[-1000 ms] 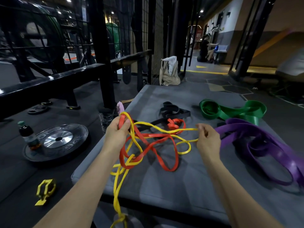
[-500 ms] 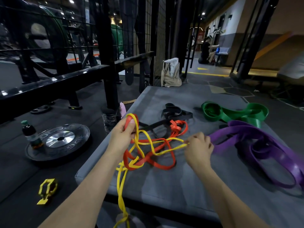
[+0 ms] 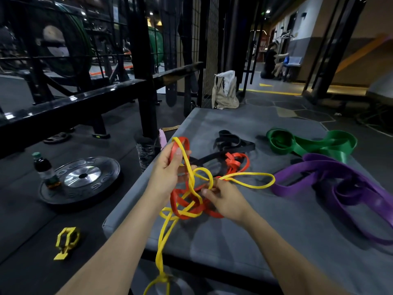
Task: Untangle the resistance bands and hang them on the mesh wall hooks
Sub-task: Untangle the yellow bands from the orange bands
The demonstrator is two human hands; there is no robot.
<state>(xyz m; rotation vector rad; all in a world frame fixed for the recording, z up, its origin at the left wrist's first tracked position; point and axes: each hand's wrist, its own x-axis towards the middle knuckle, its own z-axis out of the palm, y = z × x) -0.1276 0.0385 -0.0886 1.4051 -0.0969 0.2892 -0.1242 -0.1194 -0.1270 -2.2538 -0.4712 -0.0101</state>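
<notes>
Since a second ago, my right hand (image 3: 225,199) has come left from the yellow band's (image 3: 253,179) far loop into the knot, fingers (image 3: 209,191) now pinching a yellow strand there. My left hand (image 3: 170,167) grips raised loops of the yellow and red band (image 3: 180,201), fingers curled round both. Yellow trails off the table's (image 3: 223,237) near edge. Beyond lie the black band (image 3: 231,143), green band (image 3: 314,143) and purple band (image 3: 344,184). On the floor at left: a weight plate (image 3: 80,179) and bottle (image 3: 43,169).
</notes>
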